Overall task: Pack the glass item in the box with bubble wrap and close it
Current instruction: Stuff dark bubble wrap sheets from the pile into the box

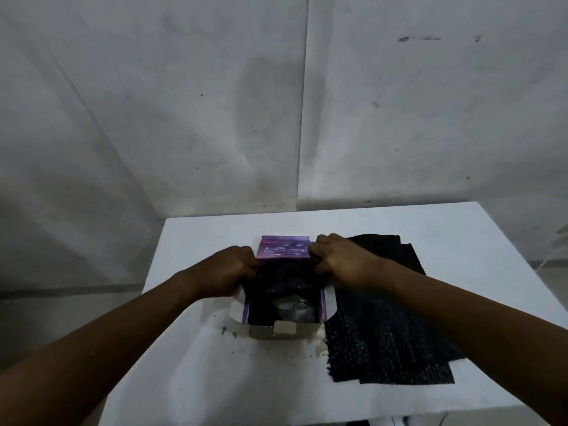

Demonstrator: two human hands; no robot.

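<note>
Glass item (292, 309): pale, blurred, shape unclear, low inside open purple cardboard box (284, 329) mid-table. Black dimpled bubble wrap (285, 276) covers its far part. Left hand (224, 270) and right hand (338, 259) curled, gripping wrap edges. Spare wrap sheets (390, 327) lie right on white table (461, 241).

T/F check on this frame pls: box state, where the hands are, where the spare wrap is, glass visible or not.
1. The box is closed. False: its purple lid stands open at the far side.
2. Both hands grip black bubble wrap over the box. True: left hand, right hand.
3. Spare black wrap lies left of the box. False: it lies right of it.
4. A glass item shows inside the box. True.
</note>
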